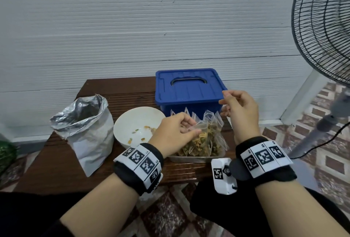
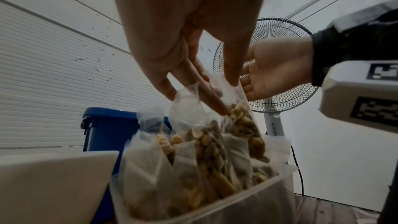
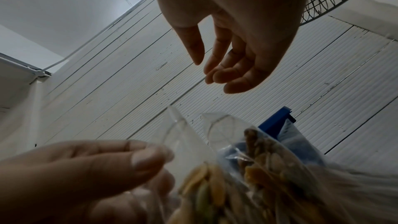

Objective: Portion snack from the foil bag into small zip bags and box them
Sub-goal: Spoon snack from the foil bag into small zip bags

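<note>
Currently, left hand (image 1: 175,129): a zip bag (image 1: 197,127) top is pinched.
Right hand (image 1: 239,110): relaxed, nothing held, at 1 o'clock of the bags (image 1: 203,138).
Bags: stood in a tray (image 1: 197,158).
Box (image 1: 188,91): lidded, at 12 o'clock.
Foil bag (image 1: 85,132): at 9 o'clock on the bench (image 1: 56,168).

A home room: patterned floor tiles (image 1: 325,163), white ribbed wall panels (image 1: 113,38), a pedestal fan (image 1: 322,28), a small wooden worktop (image 1: 56,170)

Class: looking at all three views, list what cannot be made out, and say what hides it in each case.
- Blue box contents: head view, shut lid covers them.
- Foil bag contents: head view, dark inside the mouth.
- Count of zip bags: all views, they overlap and the left hand covers some.
- Tray: head view, wrists hide its ends.
</note>
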